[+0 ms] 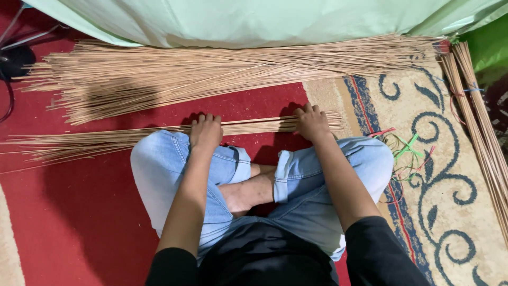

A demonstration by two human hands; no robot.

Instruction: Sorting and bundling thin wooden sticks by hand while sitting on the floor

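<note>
I sit cross-legged in rolled-up blue jeans on a red carpet. A thin bundle of long tan sticks (254, 126) lies across the floor in front of my knees. My left hand (205, 131) is closed over this bundle near its middle. My right hand (312, 123) grips the same bundle close to its right end. The bundle's left end (69, 144) fans out loosely past my left knee.
A much larger heap of the same sticks (211, 69) lies farther away, along a pale green cloth (254, 18). More sticks (484, 132) run down the right side over a beige patterned rug (439, 175). Coloured strings (407, 153) lie beside my right knee. Dark cables (10, 58) sit at the far left.
</note>
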